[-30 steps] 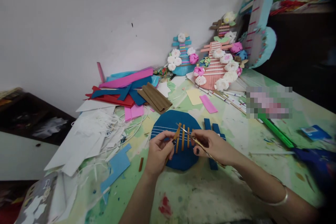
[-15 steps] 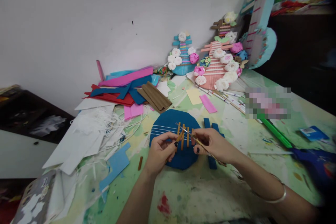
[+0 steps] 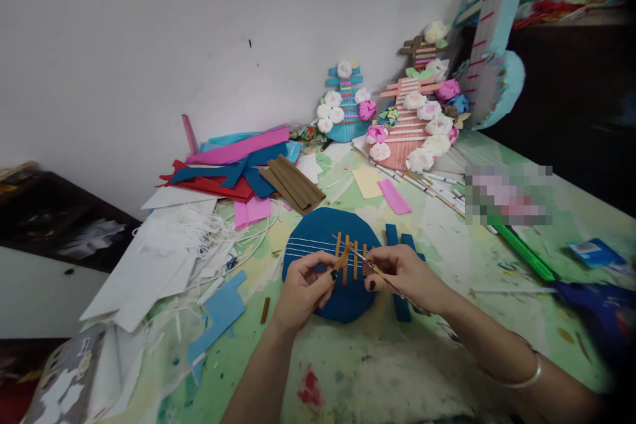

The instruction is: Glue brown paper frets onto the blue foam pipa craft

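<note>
Low over a round dark-blue craft piece (image 3: 308, 278), I work with both hands. Between the thumb and fingers of my left hand (image 3: 311, 281) is a narrow brown strip (image 3: 342, 258). My right hand (image 3: 397, 271) grips slim gold-patterned tweezers (image 3: 380, 273), their metal tips meeting the strip's upper end. White strings run across the blue piece, and several brown strips (image 3: 355, 258) lie across them. My right hand hides part of the blue bars (image 3: 392, 235) of the neck.
Left are white scraps and string (image 3: 179, 232), light-blue paper (image 3: 218, 308) and a loose brown strip (image 3: 265, 310). Coloured paper (image 3: 238, 146) is piled behind. Flower-decorated lute-shaped crafts (image 3: 345, 106) lean at the back. Right are a green-handled tool (image 3: 521, 248) and a blue glue gun (image 3: 581, 305).
The brown strip's upper end has shifted slightly right and down, against the tweezer tips. Both hands stay almost in place.
</note>
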`<state>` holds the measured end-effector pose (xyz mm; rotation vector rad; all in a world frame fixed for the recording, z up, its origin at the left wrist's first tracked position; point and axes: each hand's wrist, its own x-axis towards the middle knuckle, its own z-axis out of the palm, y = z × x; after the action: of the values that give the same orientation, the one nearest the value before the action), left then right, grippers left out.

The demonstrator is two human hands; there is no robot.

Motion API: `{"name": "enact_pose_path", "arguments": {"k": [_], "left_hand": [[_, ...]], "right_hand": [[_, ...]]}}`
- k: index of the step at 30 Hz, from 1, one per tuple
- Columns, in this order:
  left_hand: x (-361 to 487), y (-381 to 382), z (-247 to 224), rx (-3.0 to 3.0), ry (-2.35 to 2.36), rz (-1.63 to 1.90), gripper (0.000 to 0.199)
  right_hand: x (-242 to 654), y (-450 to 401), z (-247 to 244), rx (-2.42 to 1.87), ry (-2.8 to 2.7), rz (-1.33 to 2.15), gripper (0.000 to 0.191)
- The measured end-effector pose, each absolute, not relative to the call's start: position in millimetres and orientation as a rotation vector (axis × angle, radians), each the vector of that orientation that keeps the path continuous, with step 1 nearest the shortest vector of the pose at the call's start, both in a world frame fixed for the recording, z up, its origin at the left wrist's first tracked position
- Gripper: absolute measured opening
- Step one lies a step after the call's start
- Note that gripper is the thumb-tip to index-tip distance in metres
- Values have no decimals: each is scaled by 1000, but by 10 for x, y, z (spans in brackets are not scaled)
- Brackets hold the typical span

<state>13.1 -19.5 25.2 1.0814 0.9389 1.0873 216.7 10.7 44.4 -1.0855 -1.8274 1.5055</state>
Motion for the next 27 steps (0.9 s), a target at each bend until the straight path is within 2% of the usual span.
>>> {"name": "enact_pose_path", "arguments": {"k": [15,21,27], "left_hand": [[118,-188,269,1076,937,1082,19],[125,-190,279,1077,943,1083,20],[123,-192,278,1076,973,1095,22]], "right_hand": [[2201,112,416,-1126,-1823,1544,40],[2217,118,363,-1138,-1849,1509,34],[2274,111,322,-1334,-1789,1453,35]]}}
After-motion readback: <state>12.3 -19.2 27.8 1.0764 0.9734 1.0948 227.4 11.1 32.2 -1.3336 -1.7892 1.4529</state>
